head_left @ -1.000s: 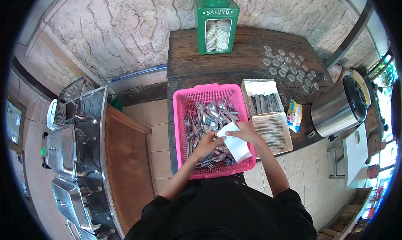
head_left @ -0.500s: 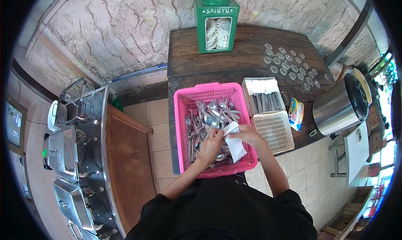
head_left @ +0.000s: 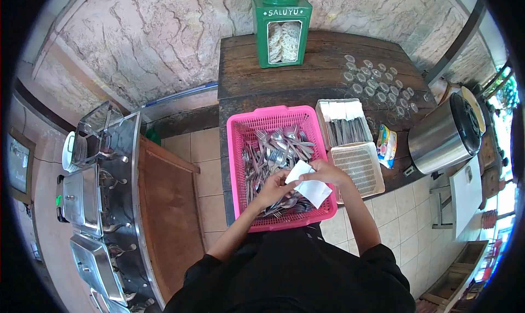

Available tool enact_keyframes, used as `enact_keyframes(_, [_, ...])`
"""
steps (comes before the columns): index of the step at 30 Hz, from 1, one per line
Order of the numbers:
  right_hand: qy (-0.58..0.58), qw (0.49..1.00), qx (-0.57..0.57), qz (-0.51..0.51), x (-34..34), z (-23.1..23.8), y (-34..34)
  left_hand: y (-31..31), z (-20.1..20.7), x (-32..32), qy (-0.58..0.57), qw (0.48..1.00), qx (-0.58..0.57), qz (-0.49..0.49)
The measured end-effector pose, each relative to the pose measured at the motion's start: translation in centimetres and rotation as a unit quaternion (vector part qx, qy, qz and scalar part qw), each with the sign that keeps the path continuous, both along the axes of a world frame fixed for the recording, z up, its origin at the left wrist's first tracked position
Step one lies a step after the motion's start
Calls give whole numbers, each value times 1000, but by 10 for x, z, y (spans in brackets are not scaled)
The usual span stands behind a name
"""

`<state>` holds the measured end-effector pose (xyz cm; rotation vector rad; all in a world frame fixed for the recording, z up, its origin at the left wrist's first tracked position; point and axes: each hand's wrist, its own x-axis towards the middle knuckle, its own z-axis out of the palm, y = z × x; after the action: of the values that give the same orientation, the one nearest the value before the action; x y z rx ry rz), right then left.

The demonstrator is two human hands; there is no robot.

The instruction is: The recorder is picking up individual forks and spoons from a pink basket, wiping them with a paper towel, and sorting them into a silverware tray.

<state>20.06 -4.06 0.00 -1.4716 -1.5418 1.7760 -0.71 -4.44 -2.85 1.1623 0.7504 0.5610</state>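
A pink plastic basket [head_left: 235, 173] in front of me holds a jumble of metal forks and spoons [head_left: 284, 141]. Above it, my right hand [head_left: 328, 173] pinches a white paper napkin [head_left: 315, 192], whose loose end hangs toward the basket's near right corner. My left hand [head_left: 272, 191] is closed at the napkin's left edge, its fingertips close to the right hand's. What lies between its fingers is hidden. A fork [head_left: 275, 158] shows just beyond the left hand; whether it is held or lies on the pile, I cannot tell.
Right of the basket are a tray of wrapped cutlery [head_left: 347, 130], a cream perforated tray [head_left: 358, 171] and a colourful packet [head_left: 387, 146]. Upturned glasses [head_left: 377, 83], a green tin [head_left: 281, 28] and a steel urn [head_left: 443, 141] stand on the wooden table [head_left: 238, 67]. Chafing dishes [head_left: 82, 201] line the left counter.
The napkin has turned and spread, its hanging end swinging right. My left hand has shifted slightly down and its fingers have turned toward the napkin; the right hand has moved slightly right.
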Motion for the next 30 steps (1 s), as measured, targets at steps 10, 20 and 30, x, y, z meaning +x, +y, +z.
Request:
enact_keyframes(10, [-55, 998, -10, -4, -3, -9, -4, -7, 25, -4, 230, 878, 411, 90])
enact_keyframes(20, [20, 997, -32, -73, -9, -11, -9, -20, 6, 9, 390, 749, 536, 10])
enact_keyframes(30, [-41, 998, 14, -50, -3, -16, -8, -3, -24, 7, 122, 976, 159, 85])
